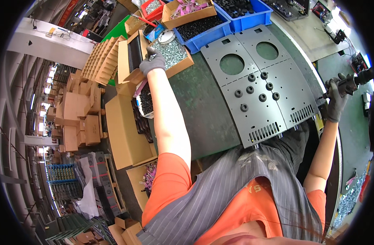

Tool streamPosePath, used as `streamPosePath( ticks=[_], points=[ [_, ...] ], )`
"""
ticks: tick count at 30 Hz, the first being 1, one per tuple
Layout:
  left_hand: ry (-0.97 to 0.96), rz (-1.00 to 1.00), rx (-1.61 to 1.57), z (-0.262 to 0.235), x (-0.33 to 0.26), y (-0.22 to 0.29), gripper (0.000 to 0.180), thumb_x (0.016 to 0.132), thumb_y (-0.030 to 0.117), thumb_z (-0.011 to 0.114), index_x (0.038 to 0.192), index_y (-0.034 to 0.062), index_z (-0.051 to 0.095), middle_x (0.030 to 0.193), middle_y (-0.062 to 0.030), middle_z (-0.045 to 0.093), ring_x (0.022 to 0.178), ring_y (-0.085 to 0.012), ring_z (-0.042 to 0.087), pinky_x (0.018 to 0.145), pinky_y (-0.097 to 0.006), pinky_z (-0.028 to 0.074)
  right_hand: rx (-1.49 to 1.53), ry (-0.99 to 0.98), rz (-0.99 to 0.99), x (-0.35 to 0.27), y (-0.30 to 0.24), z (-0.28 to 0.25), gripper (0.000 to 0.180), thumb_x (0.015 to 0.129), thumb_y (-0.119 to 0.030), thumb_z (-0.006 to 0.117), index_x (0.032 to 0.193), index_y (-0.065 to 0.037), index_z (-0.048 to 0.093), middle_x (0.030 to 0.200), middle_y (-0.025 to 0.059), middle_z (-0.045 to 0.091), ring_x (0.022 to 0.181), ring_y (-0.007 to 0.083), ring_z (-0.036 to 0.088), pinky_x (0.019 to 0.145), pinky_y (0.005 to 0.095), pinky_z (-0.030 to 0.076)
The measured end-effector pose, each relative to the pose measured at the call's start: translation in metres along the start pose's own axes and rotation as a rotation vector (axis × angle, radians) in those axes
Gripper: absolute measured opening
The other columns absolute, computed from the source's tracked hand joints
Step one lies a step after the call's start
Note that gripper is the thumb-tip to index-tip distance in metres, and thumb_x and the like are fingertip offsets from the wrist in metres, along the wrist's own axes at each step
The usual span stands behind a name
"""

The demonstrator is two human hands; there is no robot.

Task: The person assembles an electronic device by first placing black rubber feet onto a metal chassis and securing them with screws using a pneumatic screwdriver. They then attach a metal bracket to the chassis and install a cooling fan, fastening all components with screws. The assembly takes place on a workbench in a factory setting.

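1. Left hand (153, 62) is at the fastener box (181, 66), apparently placed for easy reach; its grip cannot be told.
2. Right hand (336, 100) wraps a dark driver (350, 85) beside the grey panels (292, 81), presumably to bear its weight.

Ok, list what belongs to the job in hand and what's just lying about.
Likely in the job:
grey panels
black round pieces on them
dark tool in the right hand
silvery hardware by the left hand

Apparently just lying about:
stacked cartons
cardboard divider grid
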State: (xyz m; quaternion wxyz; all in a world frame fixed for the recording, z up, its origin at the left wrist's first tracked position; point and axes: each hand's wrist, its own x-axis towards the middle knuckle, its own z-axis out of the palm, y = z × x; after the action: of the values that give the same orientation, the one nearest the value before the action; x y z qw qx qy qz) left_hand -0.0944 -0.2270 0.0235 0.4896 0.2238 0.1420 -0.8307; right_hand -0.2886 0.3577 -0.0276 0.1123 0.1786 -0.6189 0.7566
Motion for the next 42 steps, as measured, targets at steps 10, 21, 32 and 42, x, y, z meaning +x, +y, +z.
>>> streamPosePath(
  ticks=[10,21,32,42],
  points=[
    [-0.497,-0.499,0.452,-0.070,-0.061,-0.021,0.015,0.087,0.008,0.051,0.096,0.0025,0.063,0.066,-0.0060,0.058,0.047,-0.0102,0.047,0.036,-0.020,0.038,-0.025,0.073,-0.074,-0.008,-0.004,0.015,0.045,0.078,0.002,0.060,0.119,0.007,0.043,0.081,0.0112,0.059,0.071,0.0179,0.059,0.071,0.0331,0.051],
    [-0.444,-0.633,0.570,-0.162,-0.163,-0.006,0.028,0.093,0.013,0.051,0.119,0.0025,0.053,0.091,-0.0088,0.065,0.060,-0.0091,0.050,0.039,-0.016,0.037,0.089,0.115,-0.189,-0.009,-0.029,0.038,0.042,0.074,0.000,0.057,0.113,0.007,0.044,0.072,0.0103,0.056,0.059,0.0179,0.057,0.062,0.0341,0.052],
    [-0.351,-0.983,0.593,-0.217,-0.237,-0.083,0.030,0.094,0.016,0.051,0.119,0.0003,0.051,0.085,-0.0066,0.062,0.062,-0.0099,0.052,0.039,-0.016,0.037,0.924,-0.623,0.079,-0.071,-0.096,0.147,0.040,0.081,-0.023,0.056,0.116,-0.007,0.044,0.087,0.0079,0.057,0.067,0.0185,0.052,0.059,0.0300,0.041],
    [-0.379,-1.038,0.598,-0.215,-0.252,-0.087,0.031,0.093,0.015,0.051,0.120,-0.0018,0.050,0.085,-0.0056,0.060,0.060,-0.0076,0.047,0.040,-0.015,0.035,0.910,-0.708,0.103,-0.092,-0.090,0.181,0.042,0.082,-0.019,0.060,0.120,-0.010,0.045,0.083,0.0076,0.057,0.065,0.0229,0.057,0.057,0.0351,0.048]
  ],
)
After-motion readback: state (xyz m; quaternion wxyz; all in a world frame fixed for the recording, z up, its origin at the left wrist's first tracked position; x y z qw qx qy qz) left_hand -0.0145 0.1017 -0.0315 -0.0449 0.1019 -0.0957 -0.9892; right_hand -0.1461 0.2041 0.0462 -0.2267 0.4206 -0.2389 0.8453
